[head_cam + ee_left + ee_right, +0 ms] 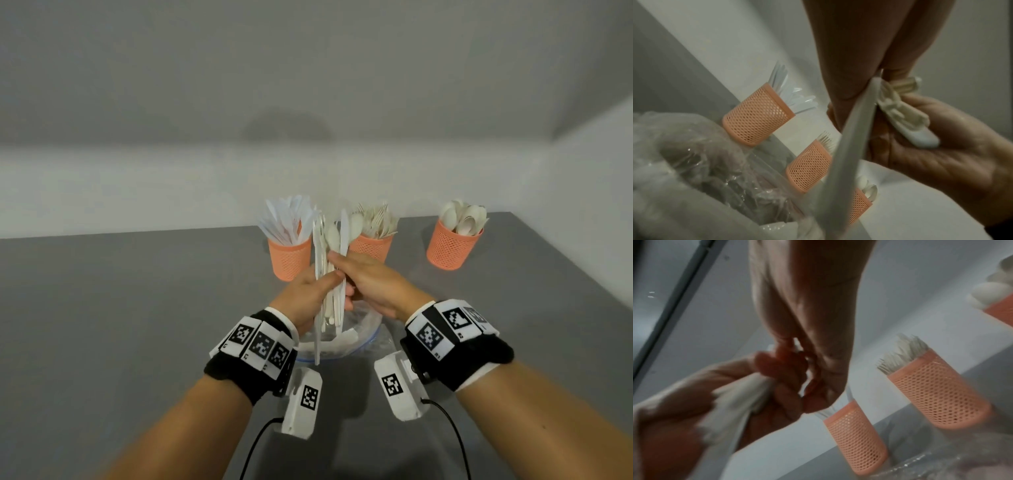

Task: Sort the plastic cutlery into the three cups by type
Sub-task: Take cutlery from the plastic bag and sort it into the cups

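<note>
My left hand (323,286) grips an upright bundle of white plastic cutlery (330,240), with spoons and a knife among it. My right hand (342,270) has its fingers curled onto the same bundle from the right; which piece it pinches I cannot tell. Behind stand three orange mesh cups: the knife cup (294,257) on the left, the fork cup (371,245) in the middle, and the spoon cup (454,248) on the right. The left wrist view shows the handle ends (906,116) over my right palm. In the right wrist view the left fist (701,402) squeezes the bundle (735,402).
A clear plastic bag (363,339) holding more white cutlery lies on the grey table (137,308) under both hands. A white wall runs close behind the cups, and the table's right edge passes near the spoon cup.
</note>
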`<action>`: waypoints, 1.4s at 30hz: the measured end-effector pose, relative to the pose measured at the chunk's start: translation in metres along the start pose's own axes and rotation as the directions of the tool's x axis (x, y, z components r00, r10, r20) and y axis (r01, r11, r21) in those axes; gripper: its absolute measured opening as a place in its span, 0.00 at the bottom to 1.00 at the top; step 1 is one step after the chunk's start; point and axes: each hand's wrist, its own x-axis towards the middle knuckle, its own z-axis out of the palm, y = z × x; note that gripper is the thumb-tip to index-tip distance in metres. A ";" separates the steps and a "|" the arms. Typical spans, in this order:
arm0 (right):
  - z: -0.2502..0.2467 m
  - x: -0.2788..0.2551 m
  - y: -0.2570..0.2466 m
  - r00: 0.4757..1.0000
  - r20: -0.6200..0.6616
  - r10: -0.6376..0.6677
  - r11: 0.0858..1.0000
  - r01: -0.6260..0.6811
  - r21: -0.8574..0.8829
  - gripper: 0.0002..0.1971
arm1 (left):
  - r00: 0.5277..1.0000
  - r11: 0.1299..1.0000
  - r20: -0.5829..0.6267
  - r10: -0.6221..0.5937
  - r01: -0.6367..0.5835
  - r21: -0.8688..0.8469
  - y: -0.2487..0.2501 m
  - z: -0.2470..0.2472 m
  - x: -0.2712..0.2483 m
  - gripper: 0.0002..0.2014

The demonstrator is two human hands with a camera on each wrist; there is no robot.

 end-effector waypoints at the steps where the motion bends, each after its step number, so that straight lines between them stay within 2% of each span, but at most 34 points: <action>1: 0.001 0.001 0.002 1.000 -0.026 -0.013 1.000 0.012 -0.022 0.18 | 1.000 1.000 -0.014 0.000 0.000 0.007 0.000 0.000 0.001 0.13; 4: 0.004 0.002 0.000 0.994 -0.099 -0.056 0.970 0.030 -0.240 0.20 | 0.998 1.000 -0.067 0.004 -0.003 0.020 -0.002 0.001 0.003 0.13; 7: 0.006 0.007 -0.004 0.959 -0.220 -0.179 0.844 0.035 -0.536 0.18 | 0.979 0.990 -0.184 0.085 -0.063 0.124 -0.004 -0.001 0.006 0.14; 8: 0.006 0.008 -0.005 0.937 -0.258 -0.237 0.812 0.045 -0.582 0.16 | 0.970 0.986 -0.217 0.106 -0.075 0.146 -0.003 -0.002 0.007 0.13; 10: 0.006 0.009 -0.009 0.891 -0.310 -0.331 0.821 0.110 -0.560 0.11 | 0.957 0.988 -0.272 0.101 -0.063 0.143 -0.003 -0.002 0.008 0.12; 12: 0.009 0.006 -0.013 0.879 -0.294 -0.376 0.863 0.217 -0.456 0.10 | 0.941 0.979 -0.317 0.118 -0.056 0.197 -0.002 -0.003 0.009 0.11; 14: 0.016 0.002 -0.017 0.873 -0.248 -0.421 0.855 0.290 -0.430 0.10 | 0.930 0.960 -0.334 0.155 -0.061 0.274 -0.003 -0.001 0.011 0.12; 20: 0.027 0.017 -0.010 0.862 -0.300 -0.408 0.851 0.241 -0.466 0.10 | 0.899 0.939 -0.404 0.168 -0.022 0.343 -0.010 0.004 0.014 0.09; 22: 0.026 0.017 -0.015 0.846 -0.317 -0.429 0.855 0.267 -0.444 0.10 | 0.895 0.930 -0.407 0.183 -0.023 0.367 -0.013 0.001 0.014 0.12; 26: 0.009 0.024 -0.038 0.768 -0.467 -0.438 0.899 0.383 -0.213 0.10 | 0.897 0.923 -0.420 0.142 0.033 0.384 -0.020 -0.014 0.016 0.15; 29: -0.012 0.029 -0.053 0.702 -0.589 -0.400 0.885 0.462 -0.051 0.11 | 0.861 0.931 -0.487 0.148 0.045 0.362 -0.023 -0.034 0.016 0.13; 32: -0.025 0.042 -0.054 0.670 -0.615 -0.416 0.887 0.447 -0.114 0.12 | 0.830 0.961 -0.536 0.154 0.000 0.277 -0.019 -0.054 0.010 0.08; 36: -0.017 0.071 -0.047 0.651 -0.630 -0.424 0.890 0.427 -0.159 0.10 | 0.870 0.996 -0.485 0.084 -0.076 0.035 -0.007 -0.074 0.008 0.08; 39: 0.000 0.094 -0.047 0.633 -0.592 -0.500 0.856 0.466 -0.224 0.07 | 0.886 0.996 -0.458 0.065 -0.083 -0.020 -0.003 -0.086 0.010 0.08; 42: 0.020 0.117 -0.039 0.668 -0.529 -0.523 0.851 0.440 -0.287 0.08 | 0.891 0.996 -0.451 0.059 -0.084 -0.036 -0.002 -0.094 0.013 0.10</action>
